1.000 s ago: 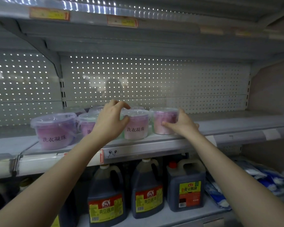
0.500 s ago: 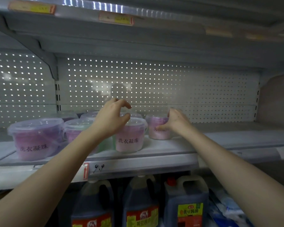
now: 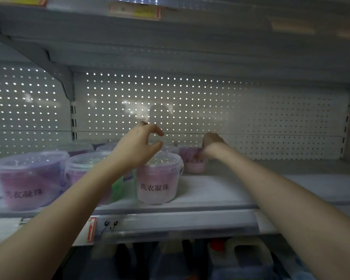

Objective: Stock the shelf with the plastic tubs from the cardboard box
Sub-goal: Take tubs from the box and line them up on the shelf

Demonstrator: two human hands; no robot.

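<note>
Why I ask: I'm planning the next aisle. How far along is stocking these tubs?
Done: several clear-lidded purple plastic tubs stand left on the grey metal shelf. In hand: the right hand grips another purple tub further back; the left hand hovers loosely curled over a pink plastic tub. Left: bare shelf to the right; the box is unseen.

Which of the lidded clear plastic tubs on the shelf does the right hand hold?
The pink-filled clear plastic tub farthest right, behind the front row; the right hand grips its top.
</note>
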